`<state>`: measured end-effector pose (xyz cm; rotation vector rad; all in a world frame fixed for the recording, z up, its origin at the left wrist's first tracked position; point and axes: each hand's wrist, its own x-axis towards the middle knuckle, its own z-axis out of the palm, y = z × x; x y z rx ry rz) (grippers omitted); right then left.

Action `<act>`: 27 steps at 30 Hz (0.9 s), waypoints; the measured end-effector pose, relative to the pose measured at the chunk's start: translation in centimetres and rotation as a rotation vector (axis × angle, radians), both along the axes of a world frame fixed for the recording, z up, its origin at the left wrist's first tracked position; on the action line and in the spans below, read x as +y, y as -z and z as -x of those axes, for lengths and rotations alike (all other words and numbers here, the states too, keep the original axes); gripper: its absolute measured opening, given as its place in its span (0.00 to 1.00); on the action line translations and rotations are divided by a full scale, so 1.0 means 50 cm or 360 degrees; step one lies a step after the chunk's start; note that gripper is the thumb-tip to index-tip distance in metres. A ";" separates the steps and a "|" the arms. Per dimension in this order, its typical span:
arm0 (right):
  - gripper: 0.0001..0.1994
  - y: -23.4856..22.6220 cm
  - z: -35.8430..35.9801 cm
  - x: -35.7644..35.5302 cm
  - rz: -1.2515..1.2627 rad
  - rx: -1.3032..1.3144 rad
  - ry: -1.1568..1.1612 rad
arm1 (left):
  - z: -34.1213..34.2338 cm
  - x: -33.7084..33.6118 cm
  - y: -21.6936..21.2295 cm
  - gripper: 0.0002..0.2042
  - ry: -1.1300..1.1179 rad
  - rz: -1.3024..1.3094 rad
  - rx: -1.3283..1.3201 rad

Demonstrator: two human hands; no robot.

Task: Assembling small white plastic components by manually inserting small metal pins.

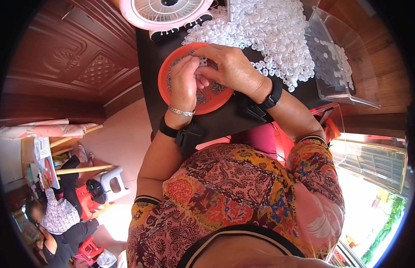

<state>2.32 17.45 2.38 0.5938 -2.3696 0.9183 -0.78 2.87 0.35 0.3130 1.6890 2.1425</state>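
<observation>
Both hands work over a round orange dish that sits near the left edge of the dark desk, filled with a shallow layer of small dark metal pieces. The left hand rests palm-down in the dish, fingers curled, and the right hand arches over it from the right; between their fingertips a small white plastic part is pinched, though which hand really bears it cannot be told. Behind the dish, toward the far edge, lies a big heap of white plastic buttons, with a clear plastic box at the right edge and a pink fan at the far left corner. The white parts look very light, stiff and smooth, likely to slip or scatter, so they are best taken singly at the rim between thumb and fingertip; the metal pieces look tiny and fiddly.
</observation>
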 end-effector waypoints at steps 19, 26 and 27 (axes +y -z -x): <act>0.13 -0.010 -0.013 0.002 0.0074 -0.0160 -0.0031 | -0.017 0.000 -0.015 0.14 -0.0007 -0.0064 0.0100; 0.10 -0.011 -0.016 0.000 0.0037 -0.0042 -0.0018 | -0.022 0.002 -0.015 0.15 -0.0030 -0.0138 0.0133; 0.10 -0.009 -0.015 0.000 0.0042 -0.0040 -0.0017 | -0.023 0.002 -0.015 0.15 -0.0027 -0.0141 0.0131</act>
